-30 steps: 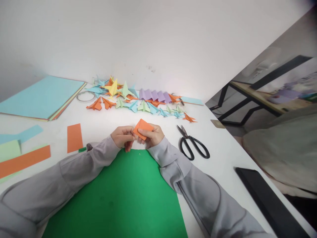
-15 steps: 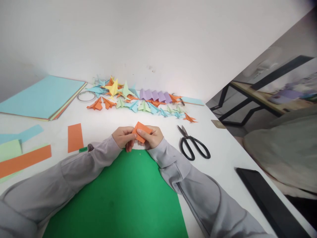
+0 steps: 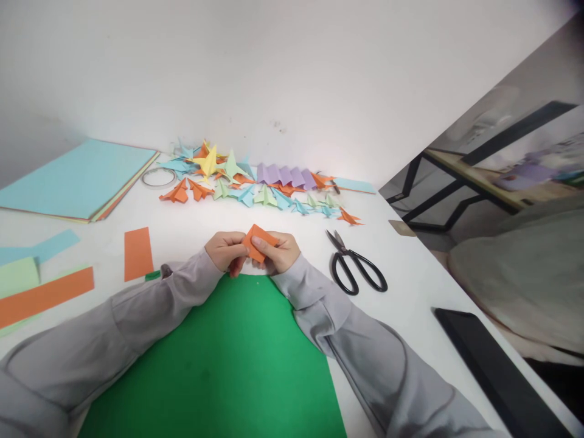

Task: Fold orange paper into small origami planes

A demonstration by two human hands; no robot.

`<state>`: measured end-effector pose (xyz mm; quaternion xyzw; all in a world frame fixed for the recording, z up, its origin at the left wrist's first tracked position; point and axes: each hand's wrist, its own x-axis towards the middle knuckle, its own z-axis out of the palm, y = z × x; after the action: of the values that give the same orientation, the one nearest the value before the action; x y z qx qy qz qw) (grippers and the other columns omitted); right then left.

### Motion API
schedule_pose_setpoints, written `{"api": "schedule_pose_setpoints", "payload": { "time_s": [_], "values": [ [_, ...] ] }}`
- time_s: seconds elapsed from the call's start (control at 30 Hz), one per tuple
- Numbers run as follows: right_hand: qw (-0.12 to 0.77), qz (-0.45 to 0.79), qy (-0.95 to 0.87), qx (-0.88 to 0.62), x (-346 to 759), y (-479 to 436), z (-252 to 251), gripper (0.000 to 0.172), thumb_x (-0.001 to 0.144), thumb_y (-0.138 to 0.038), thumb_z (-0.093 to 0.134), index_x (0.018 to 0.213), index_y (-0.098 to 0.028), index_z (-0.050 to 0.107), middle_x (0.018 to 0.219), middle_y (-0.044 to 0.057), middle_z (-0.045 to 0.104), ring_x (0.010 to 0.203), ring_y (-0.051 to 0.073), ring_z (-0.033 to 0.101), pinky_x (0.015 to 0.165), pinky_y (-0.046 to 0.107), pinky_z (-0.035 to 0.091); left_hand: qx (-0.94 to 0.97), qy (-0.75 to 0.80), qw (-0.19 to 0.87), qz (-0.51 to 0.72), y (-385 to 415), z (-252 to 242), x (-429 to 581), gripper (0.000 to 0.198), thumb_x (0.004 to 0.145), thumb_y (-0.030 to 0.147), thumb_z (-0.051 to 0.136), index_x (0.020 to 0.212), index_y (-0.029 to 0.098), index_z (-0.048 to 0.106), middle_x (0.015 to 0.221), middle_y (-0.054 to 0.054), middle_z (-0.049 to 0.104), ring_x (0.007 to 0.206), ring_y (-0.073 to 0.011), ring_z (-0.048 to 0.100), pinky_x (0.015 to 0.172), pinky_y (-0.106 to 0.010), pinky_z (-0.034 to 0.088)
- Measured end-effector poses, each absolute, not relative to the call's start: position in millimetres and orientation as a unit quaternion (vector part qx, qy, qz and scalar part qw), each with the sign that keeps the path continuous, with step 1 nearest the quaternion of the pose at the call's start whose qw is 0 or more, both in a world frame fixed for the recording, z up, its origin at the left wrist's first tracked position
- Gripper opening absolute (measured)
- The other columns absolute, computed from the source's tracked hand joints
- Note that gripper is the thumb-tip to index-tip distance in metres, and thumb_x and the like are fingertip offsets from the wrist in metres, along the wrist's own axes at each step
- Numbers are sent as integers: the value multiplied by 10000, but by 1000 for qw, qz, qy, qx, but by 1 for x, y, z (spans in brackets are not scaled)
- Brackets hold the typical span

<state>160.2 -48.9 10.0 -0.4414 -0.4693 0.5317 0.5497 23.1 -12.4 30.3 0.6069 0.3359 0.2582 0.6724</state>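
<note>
A small folded piece of orange paper (image 3: 258, 235) is held between both hands above the far edge of a green sheet (image 3: 228, 359). My left hand (image 3: 225, 250) pinches its left side, thumb and fingers closed. My right hand (image 3: 283, 250) grips it from the right, the thumb lying flat across its face and the fingers behind, partly hidden. A crease runs over the visible side of the paper. To the right lie black-handled scissors (image 3: 353, 261), blades pointing away. An orange rectangle of paper (image 3: 139, 254) is on the table left of my hands.
Folded paper figures (image 3: 207, 161) and a pleated purple strip (image 3: 285, 176) line the wall. At the left are stacked coloured sheets (image 3: 77, 176), a wire coil (image 3: 158, 177) and paper strips (image 3: 50, 295). A black flat object (image 3: 493, 371) lies near the right edge, beside a person's clothing (image 3: 524, 274).
Almost nothing differs. Both hands keep their hold on the orange paper; the left fingers have shifted very slightly.
</note>
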Motion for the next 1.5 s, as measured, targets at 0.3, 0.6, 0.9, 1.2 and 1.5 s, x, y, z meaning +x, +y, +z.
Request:
{"api": "schedule_pose_setpoints", "payload": {
  "time_s": [0.3,0.6,0.9,1.2,1.5],
  "values": [
    [610,530,-400,-433,166,-36,0,337,609,-458,698,564,-139,600,403,-11,566,284,75,449,284,185,348,613,295,682,268,-13,21,24,109,564,231,532,605,164,457,282,53,471,222,-80,398,273,-151,251],
    [577,524,-443,-442,162,-42,5,393,651,-513,639,563,-132,602,406,1,565,297,76,457,292,188,343,626,329,654,269,-14,28,24,202,663,331,543,619,167,436,317,47,499,239,-82,432,260,-141,249],
    [546,514,-483,-452,170,-39,3,270,550,-380,718,605,-147,593,444,-43,552,369,72,457,366,198,333,614,322,677,248,-12,25,22,197,622,333,548,599,160,455,301,39,488,231,-84,413,263,-156,270],
    [521,558,-462,-451,170,-40,7,174,507,-270,680,539,-139,572,430,-46,531,393,64,436,418,204,304,630,312,670,238,-14,20,23,161,606,310,522,607,159,465,296,47,482,233,-77,412,273,-151,284],
    [544,569,-421,-452,172,-39,11,138,473,-255,633,469,-143,553,378,-38,513,348,66,413,386,206,284,585,326,705,234,-11,24,23,157,558,286,551,593,167,456,286,55,467,232,-91,423,264,-150,234]
  ]
}}
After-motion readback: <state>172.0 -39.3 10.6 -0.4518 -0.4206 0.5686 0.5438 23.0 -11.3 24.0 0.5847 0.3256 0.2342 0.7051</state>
